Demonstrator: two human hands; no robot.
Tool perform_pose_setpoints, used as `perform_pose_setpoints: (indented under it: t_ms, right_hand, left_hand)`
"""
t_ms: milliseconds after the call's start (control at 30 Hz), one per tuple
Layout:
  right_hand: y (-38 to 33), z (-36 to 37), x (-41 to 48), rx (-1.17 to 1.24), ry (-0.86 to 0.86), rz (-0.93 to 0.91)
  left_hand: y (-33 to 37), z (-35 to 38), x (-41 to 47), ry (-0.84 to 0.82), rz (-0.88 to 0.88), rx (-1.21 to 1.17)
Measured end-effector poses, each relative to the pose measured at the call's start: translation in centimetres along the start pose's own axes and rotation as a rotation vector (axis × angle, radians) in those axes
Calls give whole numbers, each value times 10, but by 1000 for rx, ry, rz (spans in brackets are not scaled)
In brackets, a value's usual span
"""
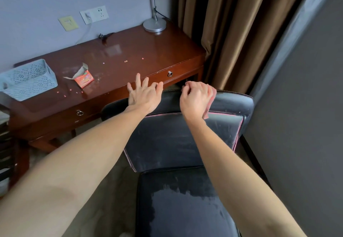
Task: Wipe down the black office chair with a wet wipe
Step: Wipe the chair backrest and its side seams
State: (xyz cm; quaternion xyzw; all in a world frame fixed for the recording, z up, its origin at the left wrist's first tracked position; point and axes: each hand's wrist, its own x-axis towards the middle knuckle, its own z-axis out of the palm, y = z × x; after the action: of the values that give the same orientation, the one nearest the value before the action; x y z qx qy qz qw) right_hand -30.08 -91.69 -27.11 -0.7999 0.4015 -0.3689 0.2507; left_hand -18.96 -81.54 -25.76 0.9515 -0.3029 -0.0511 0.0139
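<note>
While the chair [178,140] stands with its back toward the desk [139,54], the right hand [196,99] grips a pink wipe [207,115] on the backrest's top edge. The wipe hangs lengthwise down the hand's outer side. The left hand [143,95] rests beside it, fingers spread.

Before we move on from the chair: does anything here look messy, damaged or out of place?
Yes. A torn-open red carton lies on the desk, with small pink and orange bits scattered around it. The chair backrest has edge piping that looks worn through to pink, and the seat shows a streaky patch.
</note>
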Motion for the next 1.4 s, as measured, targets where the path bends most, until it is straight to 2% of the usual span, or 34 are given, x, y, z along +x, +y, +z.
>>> perform_pose_setpoints:
  t_ms: [200, 333, 500, 667, 833, 967, 1100, 1200, 1300, 1400]
  right_hand:
    - [10, 2, -1, -100, 0, -85]
    - [10, 0, 0, -116, 26, -11]
    - [15, -8, 3, -154, 103, 140]
    - [23, -23, 10, -203, 95, 281]
    - [4, -4, 0, -191, 121, 167]
    - [22, -15, 3, -229, 100, 95]
    - [47, -41, 10, -278, 71, 61]
    - [78, -73, 15, -295, 162, 92]
    - [117, -110, 12, -316, 258, 187]
    - [125, -119, 7, -331, 357, 315]
  left_hand:
    - [-14, -10, 2, -87, 104, -139]
    - [-24, -13, 1, 4, 151, -117]
    - [-39, -16, 15, -66, 91, -196]
    - [4, -26, 17, -176, 154, -207]
    - [40, -22, 33, -186, 267, -182]
    - [64, -11, 44, -137, 337, -153]
    - [82, -12, 47, -140, 327, -156]
    - [103, -14, 47, -144, 344, -151]
    - [130, -13, 45, -163, 398, -130]
    - [151, -13, 42, -173, 440, -132]
